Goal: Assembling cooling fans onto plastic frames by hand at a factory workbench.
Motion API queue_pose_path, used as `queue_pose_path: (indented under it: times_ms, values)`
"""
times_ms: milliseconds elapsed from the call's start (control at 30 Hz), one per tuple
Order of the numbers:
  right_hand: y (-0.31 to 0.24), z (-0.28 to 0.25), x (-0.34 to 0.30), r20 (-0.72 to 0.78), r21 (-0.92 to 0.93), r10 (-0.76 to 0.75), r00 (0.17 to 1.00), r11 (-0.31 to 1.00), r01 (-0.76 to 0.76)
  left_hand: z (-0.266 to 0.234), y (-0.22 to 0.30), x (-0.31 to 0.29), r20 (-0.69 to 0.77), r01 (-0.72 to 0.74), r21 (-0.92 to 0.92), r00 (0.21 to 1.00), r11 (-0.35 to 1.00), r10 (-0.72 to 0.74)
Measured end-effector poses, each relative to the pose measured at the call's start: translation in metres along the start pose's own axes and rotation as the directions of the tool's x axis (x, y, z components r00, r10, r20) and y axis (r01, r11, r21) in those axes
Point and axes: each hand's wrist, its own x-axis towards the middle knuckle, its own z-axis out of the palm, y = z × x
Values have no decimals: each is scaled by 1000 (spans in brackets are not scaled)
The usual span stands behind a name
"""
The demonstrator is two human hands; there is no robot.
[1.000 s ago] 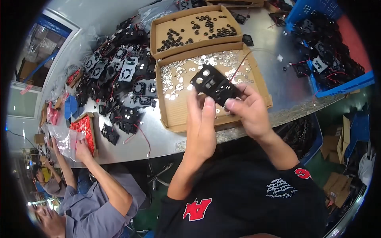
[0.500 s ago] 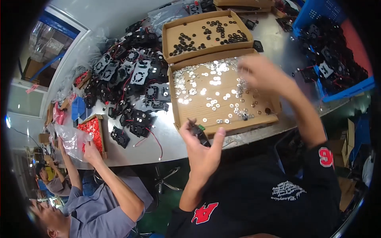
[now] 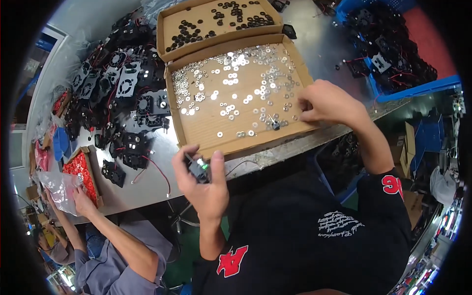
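Note:
My left hand (image 3: 205,195) is closed round a small black part with a green piece on it (image 3: 200,169), just off the front edge of the bench. A thin dark wire trails from near it. My right hand (image 3: 328,104) is at the right side of a shallow cardboard tray (image 3: 241,145), fingertips curled together just inside its wall. Whatever they may pinch is hidden. Many silvery washers (image 3: 230,81) lie scattered over the tray's bottom. Near its front right corner sits a small dark piece with a pin (image 3: 276,126).
Behind stands a second cardboard tray (image 3: 196,14) of black rings. Black fan units (image 3: 129,81) are heaped on the left, and more fill a blue crate (image 3: 418,88) on the right. Beside me a co-worker's hand (image 3: 84,201) holds a clear bag by a box of red pieces (image 3: 81,169).
My right hand has come from above the washers to the tray's right wall. My left hand keeps the black part, now turned more upright. The whole view has shifted.

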Motion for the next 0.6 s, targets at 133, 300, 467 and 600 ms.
queue_pose_path:
  times_ms: [133, 300, 467, 600]
  values:
    - [3, -12, 0, -157, 220, -35, 987, 973, 70, -3, 8, -4, 166, 189, -266, 975, 945, -149]
    - [11, -29, 50, -322, 589, -140, 936, 744, 314, -4, -8, -17, 181, 294, -513, 955, 806, -234]
    - [8, -69, 155, -517, 277, -151, 842, 902, 332, 7, -14, -15, 33, 7, -118, 999, 993, -3]
    - [-31, -82, 235, -497, -16, -352, 793, 918, 397, 0, -11, -16, 19, -29, -36, 999, 999, 30]
